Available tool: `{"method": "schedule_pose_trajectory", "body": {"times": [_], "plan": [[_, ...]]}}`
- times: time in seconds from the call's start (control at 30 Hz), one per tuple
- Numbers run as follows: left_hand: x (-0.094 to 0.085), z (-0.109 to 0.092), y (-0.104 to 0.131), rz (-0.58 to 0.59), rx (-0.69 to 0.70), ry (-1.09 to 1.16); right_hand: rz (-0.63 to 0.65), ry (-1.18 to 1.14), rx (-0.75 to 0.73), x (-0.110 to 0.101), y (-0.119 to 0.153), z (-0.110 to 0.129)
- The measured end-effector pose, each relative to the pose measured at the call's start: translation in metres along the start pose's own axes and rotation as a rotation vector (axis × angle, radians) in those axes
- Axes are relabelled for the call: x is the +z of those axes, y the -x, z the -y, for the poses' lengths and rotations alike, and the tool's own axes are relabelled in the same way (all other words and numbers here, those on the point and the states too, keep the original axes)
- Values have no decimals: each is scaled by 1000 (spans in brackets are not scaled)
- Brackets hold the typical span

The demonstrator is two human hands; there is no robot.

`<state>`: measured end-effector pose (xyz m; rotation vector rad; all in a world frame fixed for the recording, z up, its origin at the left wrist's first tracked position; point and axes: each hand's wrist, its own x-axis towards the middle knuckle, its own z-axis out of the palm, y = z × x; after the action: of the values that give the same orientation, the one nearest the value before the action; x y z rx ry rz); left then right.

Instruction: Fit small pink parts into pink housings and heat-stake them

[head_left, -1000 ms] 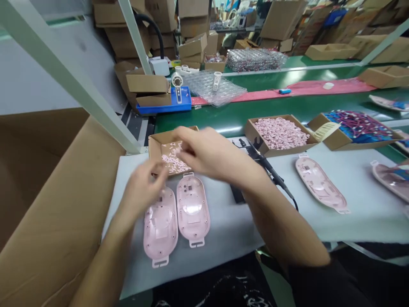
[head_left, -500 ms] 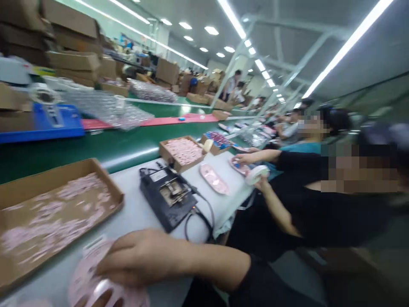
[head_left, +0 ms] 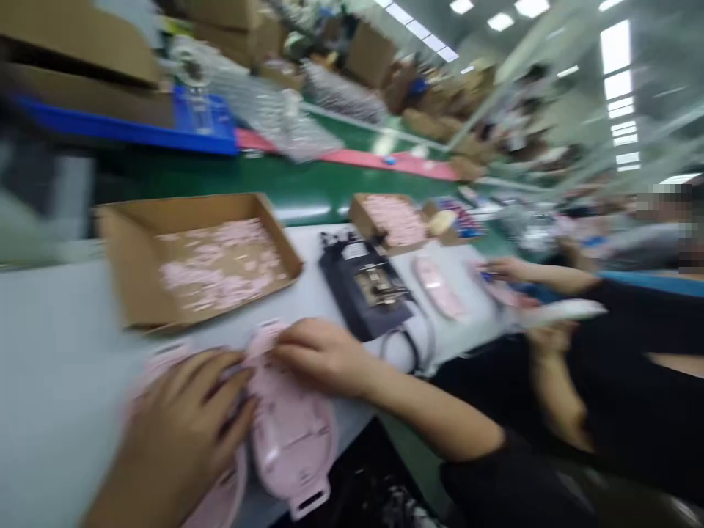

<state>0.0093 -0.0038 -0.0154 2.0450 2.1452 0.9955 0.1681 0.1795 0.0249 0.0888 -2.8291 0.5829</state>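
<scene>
Two pale pink plastic shells lie side by side on the white worktop in the head view. My left hand (head_left: 181, 433) covers most of the left pink shell (head_left: 234, 480), its fingers curled over the side that faces the other shell; the thumb is hidden. At the far end of the right pink shell (head_left: 297, 444), my right hand (head_left: 324, 359) has its fingers pressed together against the inside. Whatever is between those fingertips is hidden. This right shell shows its open inner side, with a slotted tab at its near end.
Beyond my hands stands a cardboard tray (head_left: 280, 257) of small pink pieces. Right of it sits a black device (head_left: 357, 293) with a metal fixture and cable. Farther along are another pink shell (head_left: 437, 286), a box of pink parts (head_left: 396, 220) and a co-worker's hands (head_left: 506, 270).
The view has swung left and down. My left hand now shows fully, and two shells are visible beneath my hands. My right hand has moved to the far end of the right shell.
</scene>
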Motion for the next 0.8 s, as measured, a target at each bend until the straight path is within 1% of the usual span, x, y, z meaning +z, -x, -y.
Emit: {"method": "schedule_pose_trajectory", "body": {"times": [0.03, 0.07, 0.17, 0.23, 0.33, 0.53, 0.67, 0.8], "plan": [[-10, -7, 7, 55, -27, -52, -38, -22, 6, 3, 3, 0], [-16, -13, 8, 79, -52, -107, -105, 21, 1, 6, 6, -2], [-21, -22, 0, 114, -72, -172, -162, 47, -81, 8, 10, -2], [-21, -25, -3, 113, -75, -170, -139, 60, -110, 6, 10, 2], [-21, -28, -3, 110, -74, -144, -83, 111, -116, 5, 7, 5], [-22, -32, 0, 126, -82, -135, 18, 120, -182, 4, 6, -1], [-24, -37, -1, 160, -82, -181, 14, 72, -122, -3, 9, -1], [-25, -44, -3, 193, -89, -217, -93, 83, -22, -4, 6, 4]]}}
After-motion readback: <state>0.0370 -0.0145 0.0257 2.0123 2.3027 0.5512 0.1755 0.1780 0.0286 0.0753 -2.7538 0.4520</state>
